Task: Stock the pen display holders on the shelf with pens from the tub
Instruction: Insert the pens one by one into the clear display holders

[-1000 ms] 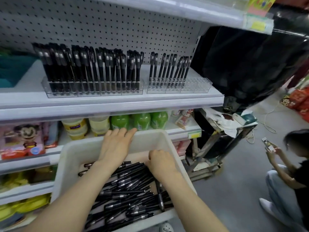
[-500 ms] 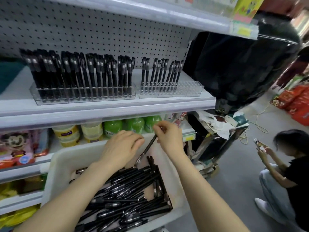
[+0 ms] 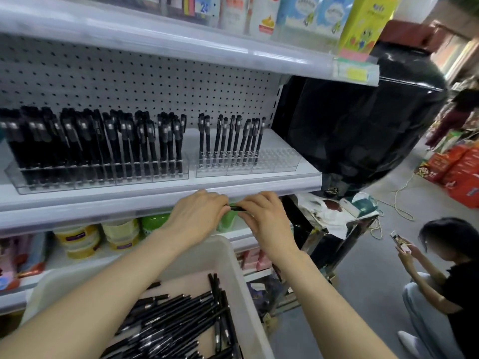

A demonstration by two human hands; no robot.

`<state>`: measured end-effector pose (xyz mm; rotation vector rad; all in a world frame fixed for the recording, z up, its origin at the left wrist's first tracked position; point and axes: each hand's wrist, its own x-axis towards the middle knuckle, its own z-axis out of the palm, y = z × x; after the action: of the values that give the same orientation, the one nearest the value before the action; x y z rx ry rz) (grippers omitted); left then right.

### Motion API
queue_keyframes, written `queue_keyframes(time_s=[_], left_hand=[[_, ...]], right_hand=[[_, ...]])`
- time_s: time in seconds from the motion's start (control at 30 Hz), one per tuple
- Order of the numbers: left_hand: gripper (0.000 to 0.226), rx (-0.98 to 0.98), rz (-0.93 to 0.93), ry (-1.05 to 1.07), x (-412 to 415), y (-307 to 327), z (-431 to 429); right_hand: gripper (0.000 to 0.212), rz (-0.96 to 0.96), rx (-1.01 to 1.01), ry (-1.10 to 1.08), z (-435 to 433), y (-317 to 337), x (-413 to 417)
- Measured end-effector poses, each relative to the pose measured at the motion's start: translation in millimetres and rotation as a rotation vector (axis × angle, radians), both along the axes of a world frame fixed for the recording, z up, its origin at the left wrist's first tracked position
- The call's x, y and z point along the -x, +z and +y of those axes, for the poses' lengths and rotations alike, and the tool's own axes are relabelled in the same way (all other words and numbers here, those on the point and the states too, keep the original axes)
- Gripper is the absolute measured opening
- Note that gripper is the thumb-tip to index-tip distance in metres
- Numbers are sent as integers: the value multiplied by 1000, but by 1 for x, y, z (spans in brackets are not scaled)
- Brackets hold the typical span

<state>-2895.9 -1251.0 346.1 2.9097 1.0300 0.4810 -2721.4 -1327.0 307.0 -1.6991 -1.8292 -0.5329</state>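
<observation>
A single black pen [image 3: 237,208] lies level at the centre of the frame, held between two hands. The left hand [image 3: 199,216] pinches one end with curled fingertips and the right hand [image 3: 264,218] pinches the other, so only a short stretch of barrel shows between them. I cannot tell which end is the cap. The hands sit just below the front lip of the shelf [image 3: 129,200], in front of the green bottles [image 3: 155,221] on the lower tier. To do this step well, I judge the pen should pass fully to one hand, probably the right, be gripped near its upper end, and be turned upright before it rises over the lip. Above and to the right of the hands stands the right holder [image 3: 285,164], of clear plastic. Its left part is filled with a row of upright pens and its right part shows empty cells. The free cell just beside the last standing pen looks the natural target. The left holder [image 3: 15,180], in the left half of the frame, looks packed. The pen should go straight down, since a slanted entry could knock its neighbours askew. The tub [image 3: 228,257], in the lower middle of the frame, holds many loose pens [image 3: 181,320] for the rounds to come.
</observation>
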Motion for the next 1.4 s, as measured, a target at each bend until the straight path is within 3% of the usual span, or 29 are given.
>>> queue_keyframes(time_s=[0.23, 0.4, 0.57, 0.87, 1.0, 1.4], left_hand=[[55, -33, -212, 36, -48, 23, 26], [55, -152, -98, 106, -66, 18, 53], [61, -218, -49, 139, -70, -2, 62], [62, -231, -59, 163, -71, -5, 60], [62, -235, -54, 159, -71, -6, 61], [66, -194, -99, 115, -62, -10, 60]], right_hand=[[12, 190, 14, -106, 19, 38, -64], [18, 588, -134, -168, 44, 89, -103], [15, 728, -164, -120, 86, 118, -122], [21, 671, 20, -127, 137, 96, -122], [20, 558, 146, -160, 139, 78, -127], [20, 558, 184, -208, 142, 73, -124]])
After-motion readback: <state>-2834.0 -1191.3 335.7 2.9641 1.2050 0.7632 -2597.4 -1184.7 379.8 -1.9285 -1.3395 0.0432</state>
